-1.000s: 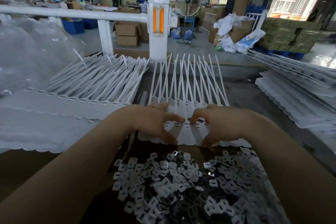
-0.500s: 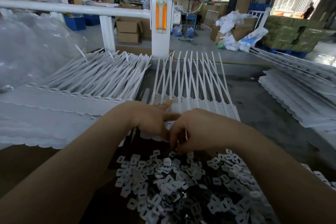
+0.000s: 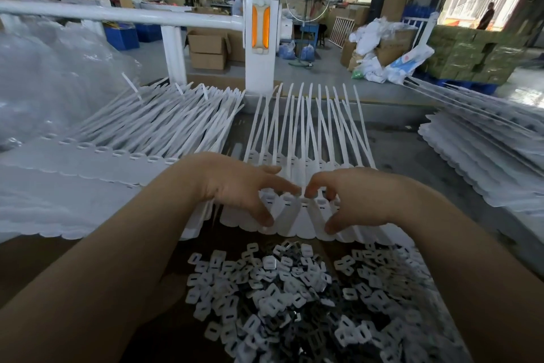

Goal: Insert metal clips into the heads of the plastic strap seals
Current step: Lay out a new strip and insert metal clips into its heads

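Left hand: left hand (image 3: 235,186) rests on the row of strap seals (image 3: 297,215), thumb pressing the flat tag ends, forefinger stretched toward the heads; fingers spread, nothing gripped.
Right hand: right hand (image 3: 356,200) mirrors it, forefinger curled to a seal head; whether it pinches a clip I cannot tell.
Seals: side by side, long axis running away from the person, tails far, heads under the fingertips.
Clips: loose pile of metal clips (image 3: 294,298) nearer the person, just behind both hands.
Judgement: next clip lies back toward the body; either hand about equally near.
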A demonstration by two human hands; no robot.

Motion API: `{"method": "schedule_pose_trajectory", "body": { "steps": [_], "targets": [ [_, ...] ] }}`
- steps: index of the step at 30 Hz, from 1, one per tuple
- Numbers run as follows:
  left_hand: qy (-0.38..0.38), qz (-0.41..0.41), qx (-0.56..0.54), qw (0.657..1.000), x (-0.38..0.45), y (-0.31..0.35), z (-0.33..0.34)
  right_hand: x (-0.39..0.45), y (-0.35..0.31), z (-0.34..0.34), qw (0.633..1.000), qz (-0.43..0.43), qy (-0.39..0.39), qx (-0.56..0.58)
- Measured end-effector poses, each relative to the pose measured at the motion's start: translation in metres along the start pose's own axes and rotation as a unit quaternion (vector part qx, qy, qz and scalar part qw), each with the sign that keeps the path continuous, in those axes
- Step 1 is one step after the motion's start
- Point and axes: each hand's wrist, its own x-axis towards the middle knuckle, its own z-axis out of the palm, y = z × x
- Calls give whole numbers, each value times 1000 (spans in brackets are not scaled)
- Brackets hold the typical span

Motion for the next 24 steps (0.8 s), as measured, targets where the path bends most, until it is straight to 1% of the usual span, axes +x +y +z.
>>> {"method": "schedule_pose_trajectory", "body": {
  "steps": [3,5,7,9,11,13,14,16,21,24],
  "targets": [
    [4,-8,50,999,6,1,4,-1,1,-1,1000,11,-14,-4],
    [-15,-6,33,999,8,1,5,-1,1,-3,1000,5,-2,-24],
    [-26,-1,18,1000,9,0,6,0,-2,-4,998,-40,43,-6],
    [-19,4,15,1000,8,-2,10,0,-9,-4,990,-105,68,63],
    [-5,14,-13,1000,8,-4,18,0,-20,-1,982,-152,55,101],
    [15,26,-38,999,8,-4,27,1,-27,5,978,-181,40,92],
    [27,28,-34,999,8,-4,32,2,-30,7,978,-190,38,79],
    [42,32,-17,998,8,-4,39,3,-32,11,978,-196,39,63],
    [64,47,-18,997,6,-1,54,2,-32,13,978,-193,11,77],
    [80,43,-48,995,5,2,58,1,-33,13,978,-196,-15,72]
  ]
}}
